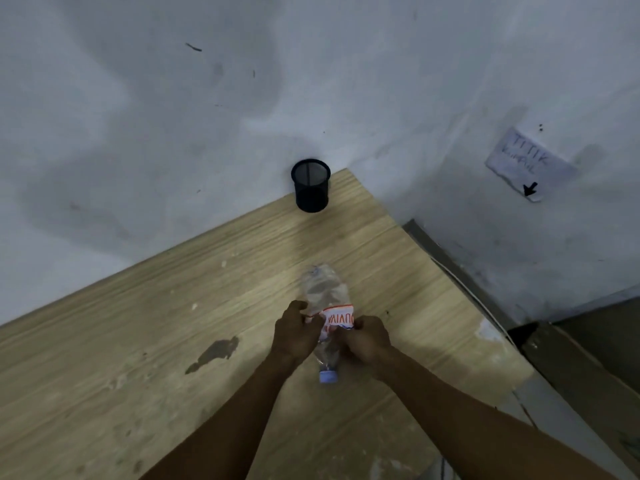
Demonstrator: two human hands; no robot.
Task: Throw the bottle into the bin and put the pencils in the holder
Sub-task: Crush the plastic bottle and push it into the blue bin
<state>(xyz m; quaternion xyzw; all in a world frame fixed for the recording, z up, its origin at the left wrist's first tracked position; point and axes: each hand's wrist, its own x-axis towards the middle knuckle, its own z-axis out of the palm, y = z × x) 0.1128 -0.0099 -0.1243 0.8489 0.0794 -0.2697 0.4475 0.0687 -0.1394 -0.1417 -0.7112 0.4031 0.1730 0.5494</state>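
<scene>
Both hands close around the one crumpled clear plastic bottle (pixel 327 306) with the red-and-white label: the left hand (pixel 297 332) wraps its fingers over one side of the label band, the right hand (pixel 367 339) clamps the other side, and the bottle is pinched between them. It is held above the light wood-grain tabletop (pixel 138 341), its pale blue cap (pixel 328 376) pointing back toward the person and its base pointing toward the black mesh cylindrical pencil holder (pixel 310 185). Gripping it two-handed across the middle looks like a way to squash or steady the thin plastic before carrying it off; that is my reading only. The holder stands upright well beyond the bottle, at the table's far corner against the grey wall (pixel 138 98), mouth open and apparently empty. Counted: one bottle, one holder, one handwritten paper note (pixel 530 164) on the wall right of the holder. No pencils and no bin are visible.
</scene>
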